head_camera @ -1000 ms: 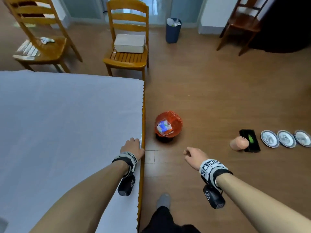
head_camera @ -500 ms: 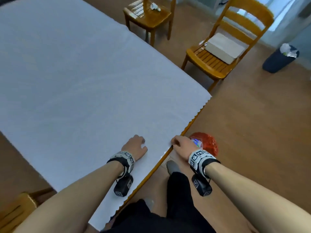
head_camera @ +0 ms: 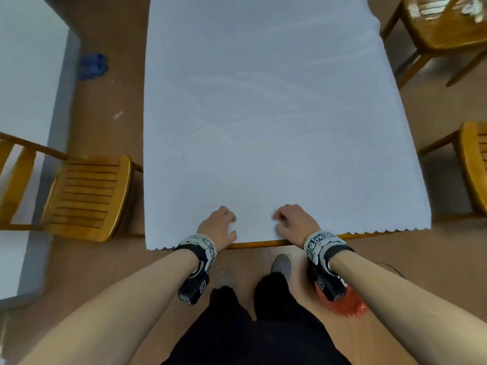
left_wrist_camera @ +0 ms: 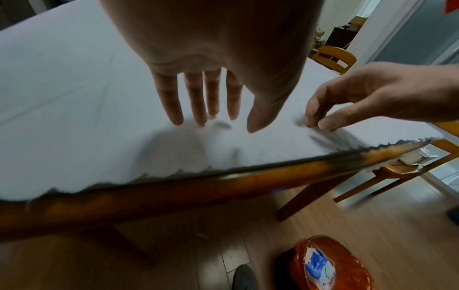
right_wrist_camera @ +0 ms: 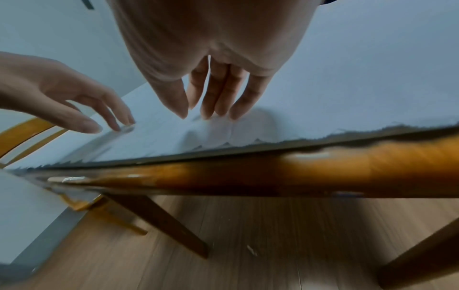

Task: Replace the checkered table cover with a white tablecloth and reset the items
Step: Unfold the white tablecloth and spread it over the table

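Observation:
A white tablecloth (head_camera: 263,114) with a zigzag hem lies flat over the wooden table (head_camera: 363,235), whose front edge shows bare. My left hand (head_camera: 220,226) rests near the front edge, fingers straight and fingertips (left_wrist_camera: 175,117) touching the cloth (left_wrist_camera: 74,98). My right hand (head_camera: 293,222) sits beside it, fingers extended down with fingertips (right_wrist_camera: 234,115) pressing the cloth (right_wrist_camera: 360,68). Neither hand holds anything. An orange bag (left_wrist_camera: 332,264) with blue and white contents sits on the floor by my right foot, also partly seen as the orange bag (head_camera: 347,305) under my right forearm.
A wooden chair (head_camera: 84,196) stands left of the table. Two more chairs (head_camera: 474,164) stand on the right, the far chair (head_camera: 437,25) carrying small items. A blue object (head_camera: 93,65) lies on the floor at the left by a white wall. My feet (head_camera: 282,263) stand at the table's edge.
The view has swung from the floor to face the table squarely. My right hand came from beside the table onto the cloth, and both hands now rest on it side by side.

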The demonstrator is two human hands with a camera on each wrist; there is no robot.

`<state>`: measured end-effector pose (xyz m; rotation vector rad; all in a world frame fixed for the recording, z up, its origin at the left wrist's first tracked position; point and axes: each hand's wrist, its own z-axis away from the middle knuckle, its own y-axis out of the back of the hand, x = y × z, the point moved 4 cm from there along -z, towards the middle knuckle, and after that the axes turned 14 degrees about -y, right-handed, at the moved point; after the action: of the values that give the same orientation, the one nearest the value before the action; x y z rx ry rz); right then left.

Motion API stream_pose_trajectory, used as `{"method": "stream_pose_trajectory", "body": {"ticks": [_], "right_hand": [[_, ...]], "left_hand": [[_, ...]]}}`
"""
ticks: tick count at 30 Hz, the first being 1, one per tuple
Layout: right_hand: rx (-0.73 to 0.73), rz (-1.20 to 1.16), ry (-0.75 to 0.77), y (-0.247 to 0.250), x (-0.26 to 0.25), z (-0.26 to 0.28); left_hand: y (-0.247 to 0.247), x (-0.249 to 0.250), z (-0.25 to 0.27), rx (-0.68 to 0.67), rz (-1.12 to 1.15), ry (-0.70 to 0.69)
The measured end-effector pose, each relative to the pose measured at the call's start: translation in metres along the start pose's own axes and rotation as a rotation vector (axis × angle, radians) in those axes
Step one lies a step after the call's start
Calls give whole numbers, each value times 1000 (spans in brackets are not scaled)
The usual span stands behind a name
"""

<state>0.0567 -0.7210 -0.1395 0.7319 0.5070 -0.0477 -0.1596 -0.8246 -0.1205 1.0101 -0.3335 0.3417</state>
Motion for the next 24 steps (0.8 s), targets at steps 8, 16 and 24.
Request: {"method": "stream_pose_trajectory", "body": {"ticks": [8,16,24], "right_hand": [[86,346,236,-19,5,3],[236,312,444,-33,10,6],[325,387,425,-36,3,15]], "left_hand": [[-38,0,16,33,-163,-2],[-50,-6,14,211,-269,-54],[-46,-5,22,301,-218,-192]]}}
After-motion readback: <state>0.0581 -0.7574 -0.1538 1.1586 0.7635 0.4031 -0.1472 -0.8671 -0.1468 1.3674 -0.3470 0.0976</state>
